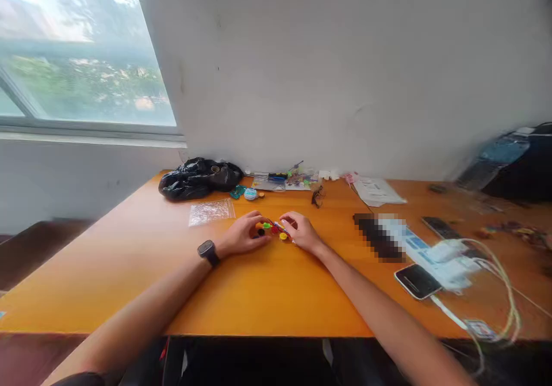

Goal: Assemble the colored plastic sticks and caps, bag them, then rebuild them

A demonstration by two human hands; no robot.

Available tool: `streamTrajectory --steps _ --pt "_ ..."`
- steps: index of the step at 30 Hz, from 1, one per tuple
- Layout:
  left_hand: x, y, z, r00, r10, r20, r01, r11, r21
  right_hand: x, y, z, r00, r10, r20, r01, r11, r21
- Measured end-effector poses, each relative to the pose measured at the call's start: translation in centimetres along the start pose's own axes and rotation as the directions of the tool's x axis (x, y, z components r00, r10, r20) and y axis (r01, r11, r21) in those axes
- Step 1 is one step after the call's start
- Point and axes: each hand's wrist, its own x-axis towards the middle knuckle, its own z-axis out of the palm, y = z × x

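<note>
On the table just beyond its middle, my two hands meet around a small multicoloured assembly [275, 229] with green, red, yellow and dark parts. A round yellow piece [283, 236] shows at its near side. My left hand [246, 234], a black watch [208, 252] on its wrist, curls its fingers and thumb around the left end. The fingers of my right hand [303, 232] are bent and pinch the right end. Fingers partly cover the assembly, and its exact kind is too small to make out.
Behind my hands lie a clear plastic sheet [211, 211], a black plastic bag [196, 179], a blue-white round container [250, 194] and bags of small parts [297, 179]. At right are a power strip [444, 259], a phone [417, 281], looping white cables [513, 294] and papers [377, 191].
</note>
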Motion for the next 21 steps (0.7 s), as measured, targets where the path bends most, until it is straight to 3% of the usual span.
streamTrajectory --steps 5,11,14,21 --pt "0.1 0.2 0.1 0.987 0.157 0.041 -0.159 0.986 0.054 -0.1 0.5 -0.2 0.998 -0.025 0.057 0.031 0.994 -0.101" --pt "0.1 0.0 0.4 0.988 0.151 -0.025 -0.148 0.984 0.099 -0.1 0.8 -0.8 0.999 -0.004 0.044 0.016 0.962 -0.273" --pt "0.1 0.4 0.4 0.984 0.173 -0.028 -0.168 0.976 0.138 -0.2 0.4 -0.9 0.999 0.009 0.042 0.003 0.96 -0.279" --pt "0.1 1.2 1.4 0.964 0.253 0.08 -0.265 0.943 0.201 -0.5 -0.4 -0.8 0.992 -0.022 0.122 0.052 0.967 -0.25"
